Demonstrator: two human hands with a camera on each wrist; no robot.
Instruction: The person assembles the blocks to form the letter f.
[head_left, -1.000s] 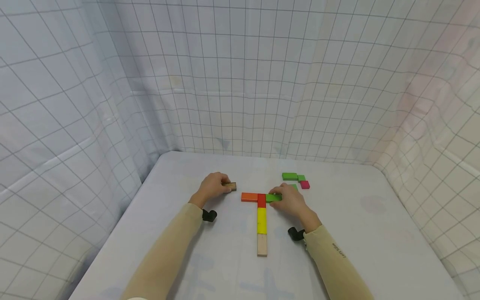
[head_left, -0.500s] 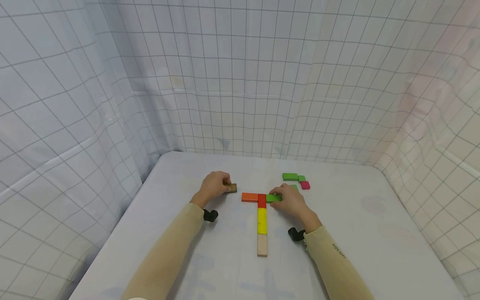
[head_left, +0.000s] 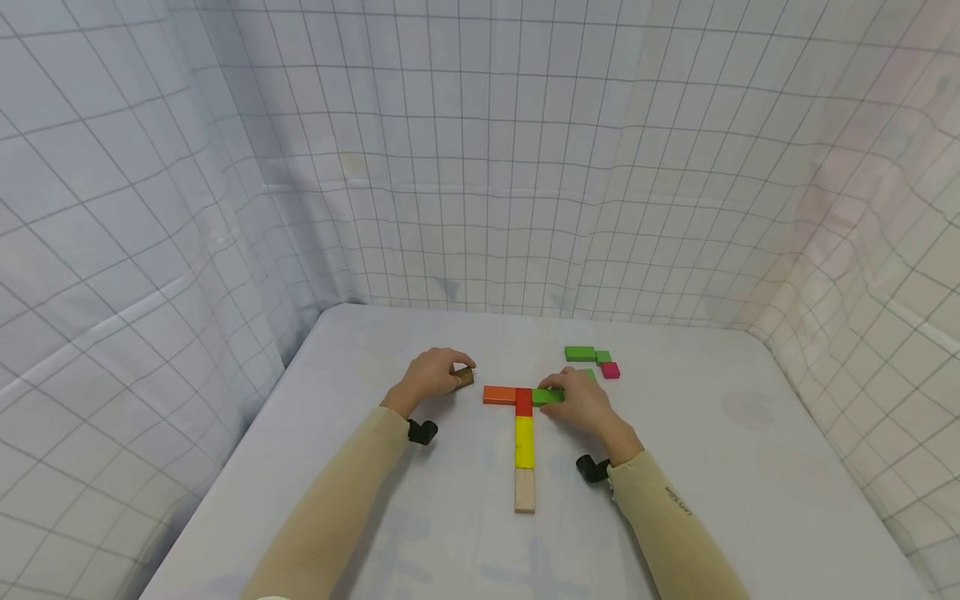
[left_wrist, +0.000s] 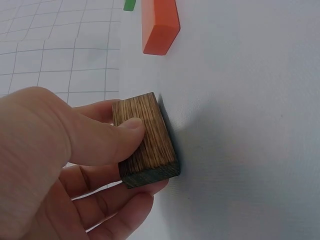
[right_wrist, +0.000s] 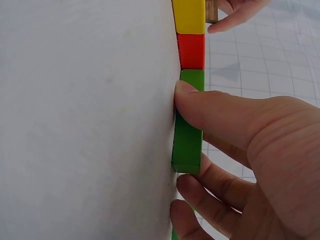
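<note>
Between thumb and fingers, my left hand [head_left: 431, 374] pinches a short brown wooden block [left_wrist: 145, 137] with dark grain. It is left of the T-shaped row of blocks on the table. My right hand [head_left: 581, 403] grips a green block [right_wrist: 189, 135] whose end meets the red block [right_wrist: 191, 51]. On the red block's other side lies an orange block [head_left: 499, 395]. Below the red block run a yellow block [head_left: 524, 442] and a pale wooden block [head_left: 524, 490] in line. Part of the green block is hidden by my right fingers.
Behind my right hand lie a green block [head_left: 580, 353], a small green block [head_left: 603, 357] and a pink-red block [head_left: 611, 370]. Another green block [head_left: 589, 374] is partly covered by that hand. Gridded white cloth [head_left: 480, 167] hangs round the white table [head_left: 675, 500].
The brown block has turned in my left hand and now sits at a slant, with the fingers shifted along it. My right hand stays on the green block.
</note>
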